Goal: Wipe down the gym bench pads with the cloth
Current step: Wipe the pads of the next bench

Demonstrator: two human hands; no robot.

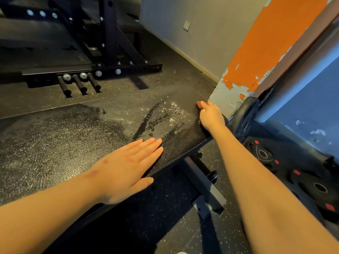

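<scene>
Wiping at far right end of bench pad (91,134): right hand (211,116) curled over reddish cloth (199,105), only small edge of cloth showing past fingertips, rest hidden under palm. Left hand (126,167) flat on pad at near edge, fingers straight, holding nothing. Pad long axis runs left-right; most of surface lies left of cloth, wet streaks (154,118) between both hands. Next stroke probably goes leftward along this axis. Count: one pad visible, one cloth, two hands, three pegs (78,85) on far rack.

Speckled rubber floor (165,208), grey wall (201,33), peeling orange pillar (266,43).
</scene>
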